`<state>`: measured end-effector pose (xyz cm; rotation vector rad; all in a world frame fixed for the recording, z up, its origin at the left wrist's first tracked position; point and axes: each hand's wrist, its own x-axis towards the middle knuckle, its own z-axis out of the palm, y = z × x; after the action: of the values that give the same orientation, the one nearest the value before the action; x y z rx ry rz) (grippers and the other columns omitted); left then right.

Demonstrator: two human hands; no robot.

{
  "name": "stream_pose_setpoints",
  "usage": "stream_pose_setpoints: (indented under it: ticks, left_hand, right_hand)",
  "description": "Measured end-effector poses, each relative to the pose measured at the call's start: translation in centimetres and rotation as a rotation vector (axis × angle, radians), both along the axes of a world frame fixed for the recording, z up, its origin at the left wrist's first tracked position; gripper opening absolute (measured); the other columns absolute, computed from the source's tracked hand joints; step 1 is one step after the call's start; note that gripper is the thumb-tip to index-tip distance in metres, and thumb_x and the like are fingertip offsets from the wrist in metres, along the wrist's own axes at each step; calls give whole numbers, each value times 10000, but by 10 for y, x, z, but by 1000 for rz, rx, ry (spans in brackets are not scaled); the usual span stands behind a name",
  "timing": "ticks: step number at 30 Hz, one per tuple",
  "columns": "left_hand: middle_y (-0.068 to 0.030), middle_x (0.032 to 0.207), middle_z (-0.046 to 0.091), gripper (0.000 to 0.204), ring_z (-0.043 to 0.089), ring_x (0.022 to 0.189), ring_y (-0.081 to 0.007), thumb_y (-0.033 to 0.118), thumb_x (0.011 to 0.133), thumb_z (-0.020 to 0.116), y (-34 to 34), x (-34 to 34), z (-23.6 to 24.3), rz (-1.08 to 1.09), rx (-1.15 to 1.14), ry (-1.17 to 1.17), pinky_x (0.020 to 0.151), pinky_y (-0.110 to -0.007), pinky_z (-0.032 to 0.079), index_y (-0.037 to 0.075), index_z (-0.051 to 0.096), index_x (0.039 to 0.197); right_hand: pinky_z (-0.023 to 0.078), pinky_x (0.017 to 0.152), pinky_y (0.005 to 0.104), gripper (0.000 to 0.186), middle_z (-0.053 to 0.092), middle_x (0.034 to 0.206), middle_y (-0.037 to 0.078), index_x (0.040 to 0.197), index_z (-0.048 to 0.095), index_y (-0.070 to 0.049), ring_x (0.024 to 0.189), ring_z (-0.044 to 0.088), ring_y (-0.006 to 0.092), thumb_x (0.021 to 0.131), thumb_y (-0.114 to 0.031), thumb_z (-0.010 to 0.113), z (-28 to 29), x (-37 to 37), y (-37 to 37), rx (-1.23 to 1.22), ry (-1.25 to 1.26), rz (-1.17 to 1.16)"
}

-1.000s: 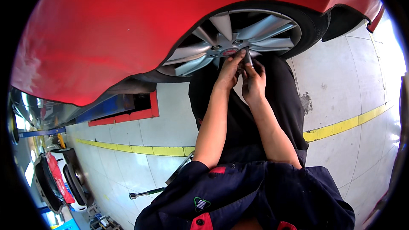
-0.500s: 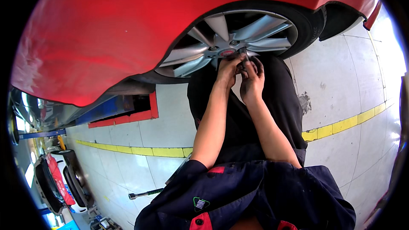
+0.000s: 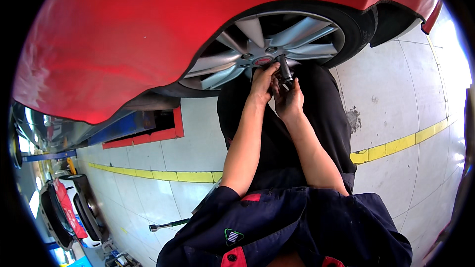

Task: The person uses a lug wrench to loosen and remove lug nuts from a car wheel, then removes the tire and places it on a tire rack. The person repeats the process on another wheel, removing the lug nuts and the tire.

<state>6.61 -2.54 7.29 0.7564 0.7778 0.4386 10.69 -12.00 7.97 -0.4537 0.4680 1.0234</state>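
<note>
My left hand (image 3: 263, 83) grips a dark cylindrical socket (image 3: 283, 67) at the hub of the silver alloy wheel (image 3: 253, 29), just right of its red centre cap (image 3: 262, 61). The socket points up into the wheel, and its shiny lower end hangs between my hands. My right hand (image 3: 289, 100) is just below that end, fingers apart and loosely curved; whether a fingertip touches it I cannot tell. Several bolt recesses show round the cap. Some of my left fingers are hidden behind the hand.
The red car body (image 3: 123, 29) arches over the wheel. My dark-clad legs are below it. A long-handled tool (image 3: 168, 225) lies at lower left near a yellow floor line (image 3: 148, 173). A red-edged opening (image 3: 143, 140), a blue lift arm (image 3: 49, 155) and another vehicle (image 3: 74, 202) are at left.
My right hand has moved down and loosened from around the socket, showing more of its lower end. My left hand has shifted slightly left, still gripping it.
</note>
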Motion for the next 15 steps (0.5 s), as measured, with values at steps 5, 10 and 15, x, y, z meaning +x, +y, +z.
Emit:
stream_pose_setpoints:
  ticks: [5,10,15]
  left_hand:
    - [-29,738,594,165,576,664,-113,198,807,645,-3,5,1,-43,15,-51,560,-243,475,63,580,876]
    - [-55,842,604,273,592,707,-138,235,785,673,-1,4,-15,21,82,-73,583,-266,491,47,579,959]
    - [-54,817,593,251,589,671,-126,222,785,665,-2,8,-7,-91,50,-29,531,-193,449,63,548,940]
  right_hand:
    - [447,722,235,240,587,872,72,1061,504,7,784,568,165,874,-142,518,-13,1,1,-55,-524,-51]
    - [443,784,292,269,579,906,103,1077,490,1,842,561,190,907,-206,472,-9,13,0,-129,-112,-180]
    - [469,650,247,240,569,861,97,1053,497,-6,751,560,162,903,-190,473,-15,2,-2,-69,-339,68]
